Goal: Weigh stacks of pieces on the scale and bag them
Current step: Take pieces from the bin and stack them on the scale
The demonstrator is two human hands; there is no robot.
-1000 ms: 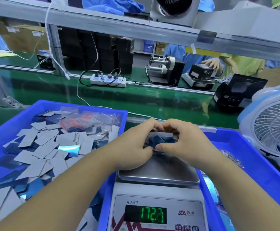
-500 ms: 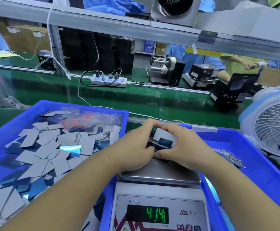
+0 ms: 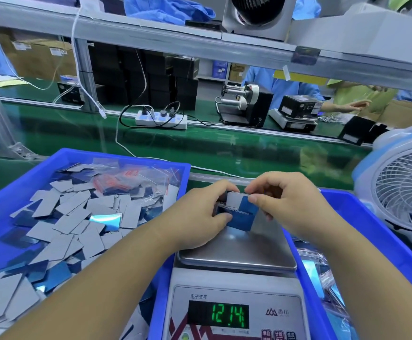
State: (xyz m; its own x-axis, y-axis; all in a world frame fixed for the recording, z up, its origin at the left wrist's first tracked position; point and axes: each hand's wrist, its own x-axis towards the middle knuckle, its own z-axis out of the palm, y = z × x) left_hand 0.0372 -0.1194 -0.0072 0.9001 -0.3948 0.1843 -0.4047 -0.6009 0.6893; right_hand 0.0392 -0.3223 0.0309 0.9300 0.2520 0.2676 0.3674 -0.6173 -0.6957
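Note:
A digital scale (image 3: 237, 251) with a steel pan stands in front of me; its green display (image 3: 227, 315) reads 12.14. Over the far end of the pan, both hands hold a small stack of grey and blue pieces (image 3: 239, 212). My left hand (image 3: 200, 217) grips the stack from the left side. My right hand (image 3: 288, 207) pinches the top pieces from the right, thumb on a blue one. A blue tray (image 3: 8, 192) on the left holds several loose grey and blue pieces (image 3: 60, 227) and small clear bags (image 3: 126, 180) at its far end.
A second blue tray (image 3: 376, 231) on the right holds bagged pieces. A white desk fan (image 3: 401, 197) stands at the far right. Behind runs a green conveyor (image 3: 224, 148) with a power strip (image 3: 160, 120), and people work on its far side.
The stack has risen slightly and a blue piece now shows on top under my right thumb. The display went from 172.7 to 41.4 to 12.14.

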